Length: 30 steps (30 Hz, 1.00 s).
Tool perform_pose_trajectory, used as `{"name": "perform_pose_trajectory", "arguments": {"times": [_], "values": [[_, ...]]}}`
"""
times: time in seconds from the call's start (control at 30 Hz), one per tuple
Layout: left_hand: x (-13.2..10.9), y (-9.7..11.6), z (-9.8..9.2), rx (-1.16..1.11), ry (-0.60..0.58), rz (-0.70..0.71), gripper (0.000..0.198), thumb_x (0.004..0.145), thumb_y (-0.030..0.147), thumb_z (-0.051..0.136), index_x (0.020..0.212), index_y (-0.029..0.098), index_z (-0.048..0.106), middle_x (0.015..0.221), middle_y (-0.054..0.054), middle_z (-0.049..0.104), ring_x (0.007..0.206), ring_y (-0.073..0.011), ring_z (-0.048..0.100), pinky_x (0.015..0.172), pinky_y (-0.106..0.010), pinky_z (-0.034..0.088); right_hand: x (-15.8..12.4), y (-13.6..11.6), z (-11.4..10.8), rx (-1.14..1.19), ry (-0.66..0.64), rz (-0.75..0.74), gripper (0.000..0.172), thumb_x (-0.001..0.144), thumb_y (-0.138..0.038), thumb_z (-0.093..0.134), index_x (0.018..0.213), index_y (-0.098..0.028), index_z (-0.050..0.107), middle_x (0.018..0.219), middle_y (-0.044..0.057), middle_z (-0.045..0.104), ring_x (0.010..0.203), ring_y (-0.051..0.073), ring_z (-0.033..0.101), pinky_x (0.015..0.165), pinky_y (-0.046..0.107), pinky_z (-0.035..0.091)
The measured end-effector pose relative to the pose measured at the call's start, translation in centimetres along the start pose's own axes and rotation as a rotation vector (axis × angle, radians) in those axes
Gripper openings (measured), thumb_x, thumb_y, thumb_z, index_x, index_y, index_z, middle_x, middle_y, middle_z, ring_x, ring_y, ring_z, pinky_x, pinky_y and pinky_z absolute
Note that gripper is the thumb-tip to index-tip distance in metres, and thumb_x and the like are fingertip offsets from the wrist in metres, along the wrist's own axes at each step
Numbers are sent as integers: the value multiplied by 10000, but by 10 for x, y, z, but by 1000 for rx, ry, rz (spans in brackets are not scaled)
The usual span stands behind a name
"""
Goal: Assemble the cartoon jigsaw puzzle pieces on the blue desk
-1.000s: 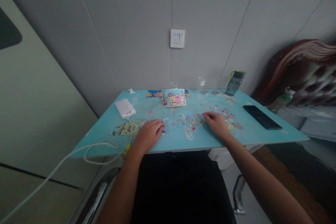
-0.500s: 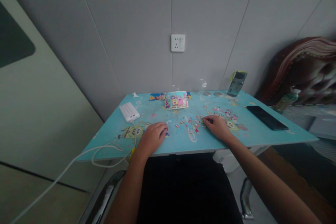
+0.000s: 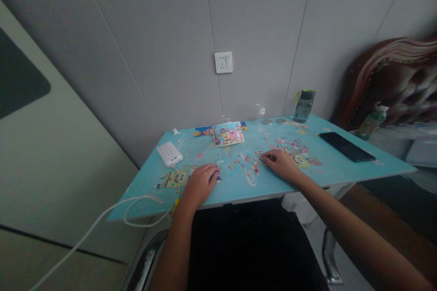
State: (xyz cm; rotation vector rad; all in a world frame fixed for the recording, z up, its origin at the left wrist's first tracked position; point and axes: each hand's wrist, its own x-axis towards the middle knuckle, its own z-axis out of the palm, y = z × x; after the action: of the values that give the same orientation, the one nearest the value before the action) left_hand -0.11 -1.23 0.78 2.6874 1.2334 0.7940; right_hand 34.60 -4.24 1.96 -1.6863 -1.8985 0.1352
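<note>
With left hand (image 3: 201, 184) and right hand (image 3: 278, 163) fingers half-curled, any hold hidden from me, I'd spread the small multicoloured flat pieces (image 3: 248, 163) behind the pale-blue printed table (image 3: 235, 192)'s front edge.

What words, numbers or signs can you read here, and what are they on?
None can be read for sure.
Picture card: cartoon figures; any lettering is too small.
White power bank: tiny dark marks, too small to tell.
Water bottle: any print is too blurred.
Pump bottle: too blurred.
Wall socket: any sign is too small.
</note>
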Motion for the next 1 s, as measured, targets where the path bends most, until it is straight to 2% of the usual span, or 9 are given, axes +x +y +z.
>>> {"name": "perform_pose_trajectory", "arguments": {"times": [0.2,0.57,1.0], "values": [[-1,-1,0,4,-6,17,254,1004,262,484,1158,235,685,1224,-66,693,1158,-231,623,1070,-427,462,-3,-4,1,23,-37,-145,271,950,-339,591,1128,-256,777,1051,86,709,961,223,656,911,339,479],[1,-3,3,-13,0,15,260,1005,276,479,1144,237,696,1211,-65,703,1162,-230,628,1072,-423,461,-1,-5,2,-3,-19,-103,276,964,-279,555,1122,-213,771,994,99,706,957,222,659,922,338,479],[1,-4,2,-13,-12,12,267,1008,285,471,1149,231,691,1231,-70,695,1170,-241,624,1066,-424,461,-1,-5,3,-8,-19,-99,240,964,-283,566,1069,-220,773,977,87,684,941,214,636,909,334,470]]}}
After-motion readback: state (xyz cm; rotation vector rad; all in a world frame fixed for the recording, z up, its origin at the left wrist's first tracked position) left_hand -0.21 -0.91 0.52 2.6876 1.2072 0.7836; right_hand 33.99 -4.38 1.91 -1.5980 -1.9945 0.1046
